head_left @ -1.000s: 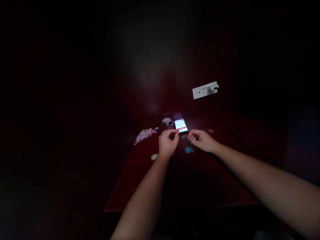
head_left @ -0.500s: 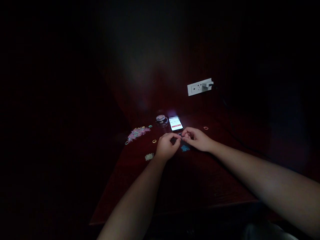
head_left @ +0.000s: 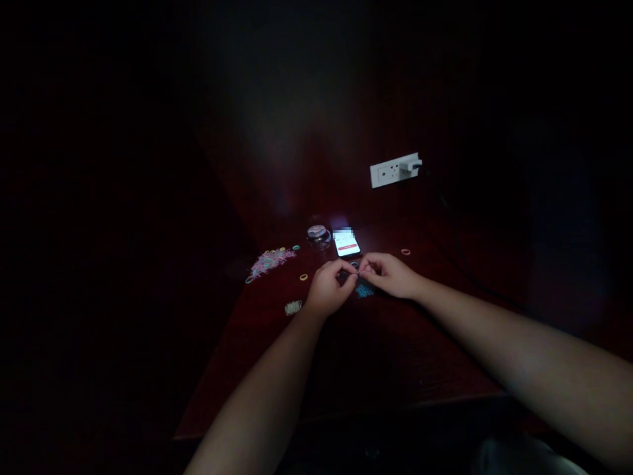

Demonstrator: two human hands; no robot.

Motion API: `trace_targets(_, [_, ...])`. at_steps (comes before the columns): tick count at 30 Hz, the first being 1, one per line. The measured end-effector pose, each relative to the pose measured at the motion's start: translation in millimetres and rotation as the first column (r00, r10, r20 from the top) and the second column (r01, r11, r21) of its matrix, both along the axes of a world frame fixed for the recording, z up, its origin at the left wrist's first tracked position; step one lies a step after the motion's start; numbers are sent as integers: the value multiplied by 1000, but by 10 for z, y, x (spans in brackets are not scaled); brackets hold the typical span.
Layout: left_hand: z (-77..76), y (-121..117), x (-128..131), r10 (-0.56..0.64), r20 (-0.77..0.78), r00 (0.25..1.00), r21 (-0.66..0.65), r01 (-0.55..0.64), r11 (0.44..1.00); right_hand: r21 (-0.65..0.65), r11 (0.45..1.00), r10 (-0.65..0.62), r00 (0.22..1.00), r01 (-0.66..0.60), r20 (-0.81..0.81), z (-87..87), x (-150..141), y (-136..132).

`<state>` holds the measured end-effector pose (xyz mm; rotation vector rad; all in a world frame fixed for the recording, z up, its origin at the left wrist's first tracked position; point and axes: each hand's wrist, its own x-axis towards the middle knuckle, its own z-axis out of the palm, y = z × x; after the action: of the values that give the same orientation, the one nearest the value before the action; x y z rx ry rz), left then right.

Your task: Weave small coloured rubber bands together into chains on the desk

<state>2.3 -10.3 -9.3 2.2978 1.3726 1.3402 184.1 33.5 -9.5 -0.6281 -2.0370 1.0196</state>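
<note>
The scene is very dark. My left hand [head_left: 328, 288] and my right hand [head_left: 390, 274] meet fingertip to fingertip over a dark red table [head_left: 386, 356], both pinched closed on something small that I cannot make out. A small ring-shaped band [head_left: 354, 264] lies just behind the fingertips. A blue cluster of bands [head_left: 364, 291] lies under my right hand. A lit phone [head_left: 346, 245] lies just beyond the hands.
A heap of pink and mixed small bands [head_left: 268, 260] lies to the left, with loose rings [head_left: 303, 276] and a pale clump [head_left: 293, 307] nearer. A round clear container [head_left: 317, 233] sits beside the phone. A wall socket with a plugged charger [head_left: 395, 171] is behind.
My hands have come together from slightly apart; the fingertips now touch. The view has shifted a little, so everything sits further left.
</note>
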Motion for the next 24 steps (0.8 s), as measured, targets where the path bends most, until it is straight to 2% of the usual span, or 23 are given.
trace_targets(14, [13,-3,0,-51,53,997,-12,52,999,-10,1000,-8,1000,8,7,-73,4,70])
trace_targets(19, [15,-8,5,-27,83,996,-17,28,999,-14,1000,9,1000,-9,-25,-52,10,51])
trace_targets(24, [0,-3,11,-18,117,993,-50,24,998,36,999,10,999,-8,-51,-1,18,21])
